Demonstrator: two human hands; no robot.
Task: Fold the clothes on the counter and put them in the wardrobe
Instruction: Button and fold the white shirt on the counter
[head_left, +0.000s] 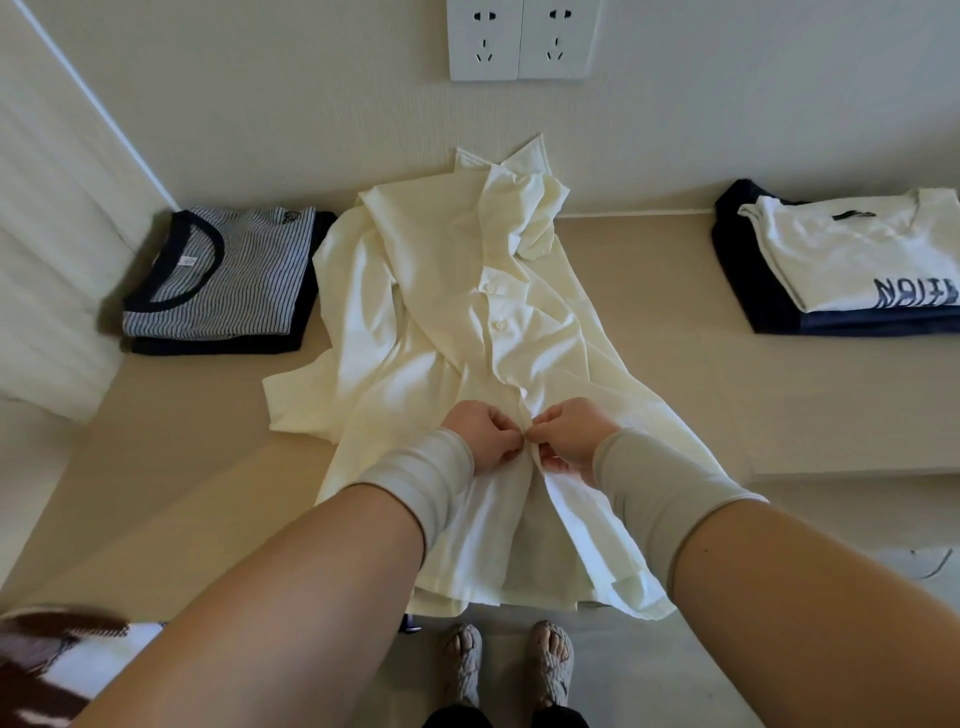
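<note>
Cream shirt (467, 332): buttoned, rumpled, lying mid-counter (701, 374), collar toward wall. Your left hand (485, 431) and right hand (569, 431) pinch its placket. White tee (857, 249) at right: partial upside-down lettering, "TION".

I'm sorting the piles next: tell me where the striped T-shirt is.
In the head view, the striped T-shirt lies folded at the counter's far left, touching the cream shirt's left edge.

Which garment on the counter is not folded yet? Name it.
The cream button-up cotton shirt in the middle; it lies spread out, while the striped tee and white printed tee sit folded.
</note>
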